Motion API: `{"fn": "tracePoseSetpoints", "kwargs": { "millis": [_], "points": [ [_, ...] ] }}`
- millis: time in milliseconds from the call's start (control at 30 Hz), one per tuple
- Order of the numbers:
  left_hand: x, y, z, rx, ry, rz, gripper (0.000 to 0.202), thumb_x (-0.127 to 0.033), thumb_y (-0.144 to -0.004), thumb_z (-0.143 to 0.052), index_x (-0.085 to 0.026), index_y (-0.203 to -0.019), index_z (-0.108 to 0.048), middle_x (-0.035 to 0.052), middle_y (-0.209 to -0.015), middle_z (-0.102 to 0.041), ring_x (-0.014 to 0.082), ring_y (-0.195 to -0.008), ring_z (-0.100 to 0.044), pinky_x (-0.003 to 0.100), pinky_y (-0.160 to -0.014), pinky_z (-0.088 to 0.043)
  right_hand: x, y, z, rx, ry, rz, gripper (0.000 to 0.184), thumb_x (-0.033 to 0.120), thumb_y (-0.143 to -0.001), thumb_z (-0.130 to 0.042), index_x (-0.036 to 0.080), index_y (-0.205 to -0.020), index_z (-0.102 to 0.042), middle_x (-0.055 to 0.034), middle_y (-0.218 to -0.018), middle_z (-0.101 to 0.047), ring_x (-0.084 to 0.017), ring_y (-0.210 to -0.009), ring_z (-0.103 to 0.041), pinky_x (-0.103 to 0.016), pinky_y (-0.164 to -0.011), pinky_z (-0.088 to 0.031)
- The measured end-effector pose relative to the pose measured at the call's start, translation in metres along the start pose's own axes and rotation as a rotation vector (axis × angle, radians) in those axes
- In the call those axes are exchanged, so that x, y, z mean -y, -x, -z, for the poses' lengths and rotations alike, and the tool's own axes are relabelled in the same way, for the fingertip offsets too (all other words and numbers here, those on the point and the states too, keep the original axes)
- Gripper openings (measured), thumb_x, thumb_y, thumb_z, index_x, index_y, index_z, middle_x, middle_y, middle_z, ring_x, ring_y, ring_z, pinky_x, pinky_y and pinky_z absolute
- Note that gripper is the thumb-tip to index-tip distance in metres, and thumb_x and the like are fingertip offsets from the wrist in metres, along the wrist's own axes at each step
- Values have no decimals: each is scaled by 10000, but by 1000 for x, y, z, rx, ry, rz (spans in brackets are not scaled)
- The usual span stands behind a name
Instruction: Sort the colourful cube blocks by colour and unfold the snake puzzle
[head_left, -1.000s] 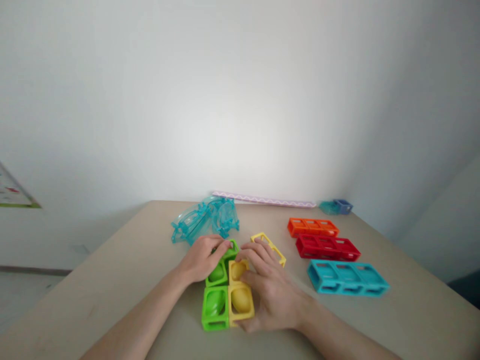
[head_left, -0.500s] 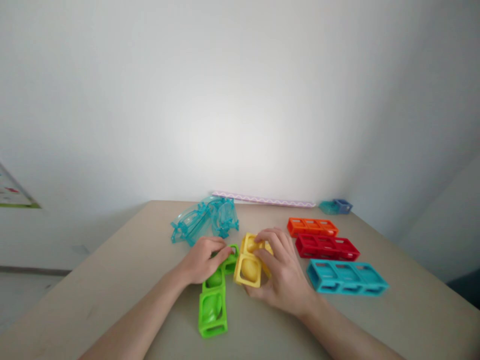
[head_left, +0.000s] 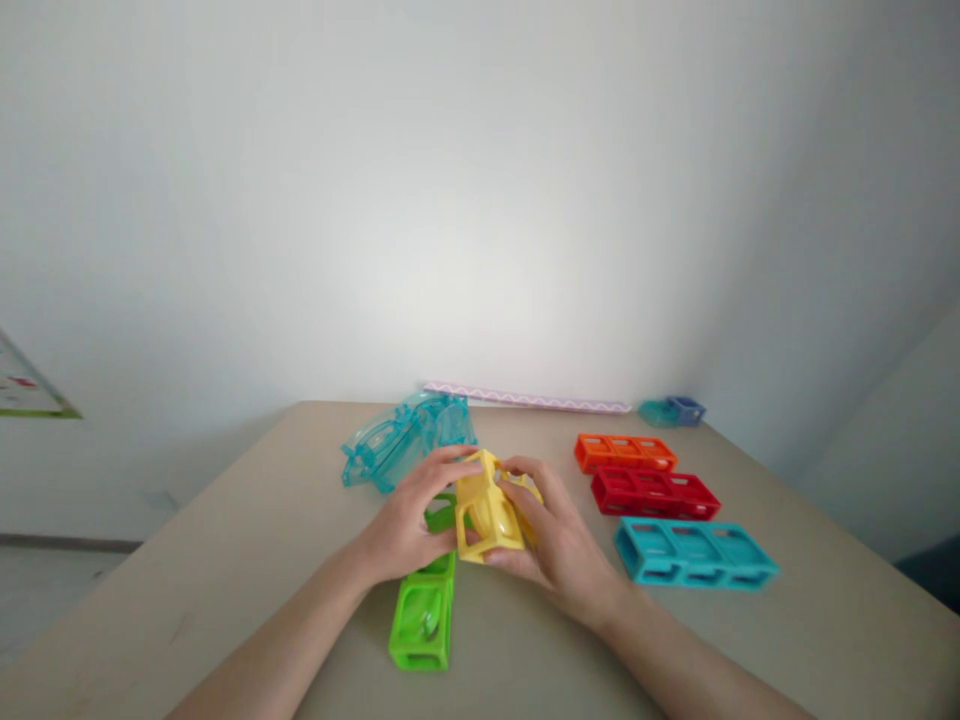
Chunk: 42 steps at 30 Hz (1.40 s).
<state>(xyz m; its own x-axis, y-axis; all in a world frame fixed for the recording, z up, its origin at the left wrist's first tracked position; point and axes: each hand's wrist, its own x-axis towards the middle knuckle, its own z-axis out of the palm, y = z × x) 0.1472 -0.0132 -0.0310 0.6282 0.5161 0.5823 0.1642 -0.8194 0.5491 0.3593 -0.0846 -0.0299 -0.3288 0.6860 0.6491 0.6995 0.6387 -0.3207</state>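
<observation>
A yellow openwork cube block piece (head_left: 487, 515) is held tilted above the table between both hands. My left hand (head_left: 405, 522) has its fingers and thumb on the piece's left side. From the right, my right hand (head_left: 562, 545) grips the same piece, thumb on top and fingers around it. A green openwork block piece (head_left: 421, 615) lies on the table under and beside my left hand, which hides part of its far end. Behind my left hand rest several transparent teal plastic pieces (head_left: 405, 445).
To the right, an orange three-cell block (head_left: 625, 454), a red one (head_left: 654, 494) and a turquoise one (head_left: 694, 553) lie in a staggered row. A patterned purple strip (head_left: 525, 398) runs along the wall. A small blue box (head_left: 686, 411) stands at the far right corner.
My left hand has left the green piece and taken hold of the yellow piece. The yellow piece has turned and moved slightly left; the green piece's near end has shifted a little left.
</observation>
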Motion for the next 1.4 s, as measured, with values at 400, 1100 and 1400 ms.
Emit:
{"fn": "tracePoseSetpoints", "kwargs": {
  "millis": [400, 1100, 1400],
  "points": [
    [-7, -3, 3, -194, 140, 63, 431, -465, -605, -803, -187, -684, -483, 97, -1015, -625, 225, -925, -595, 328, -825, -482, 2, -1, 5, 70, -4, 26, 686, 595, -828, -545, 211, -1376, -391, -155, -1284, -488, -278, -1169, -485, -415, -974, -429],
    [-9, -11, 7, -184, 1431, 710, 434, -491, -861, -548, -118, -1055, -657, 156, -1111, -684, 308, -963, -674, 435, -849, -532, 1, -4, -2, 103, 313, -260, 409, 201, -848, -525, 169, -1256, -539, -178, -1281, -532, -324, -1184, -476, -489, -981, -380],
    [-9, -16, 6, -283, 1232, 773, 213, -305, -830, -663, -97, -874, -650, 99, -832, -682, 182, -759, -656, 341, -736, -562, -14, 3, -7, 94, 51, -628, 542, 326, -856, -529, 105, -1345, -456, -181, -1269, -586, -317, -1139, -568, -446, -979, -423]
  ]
}}
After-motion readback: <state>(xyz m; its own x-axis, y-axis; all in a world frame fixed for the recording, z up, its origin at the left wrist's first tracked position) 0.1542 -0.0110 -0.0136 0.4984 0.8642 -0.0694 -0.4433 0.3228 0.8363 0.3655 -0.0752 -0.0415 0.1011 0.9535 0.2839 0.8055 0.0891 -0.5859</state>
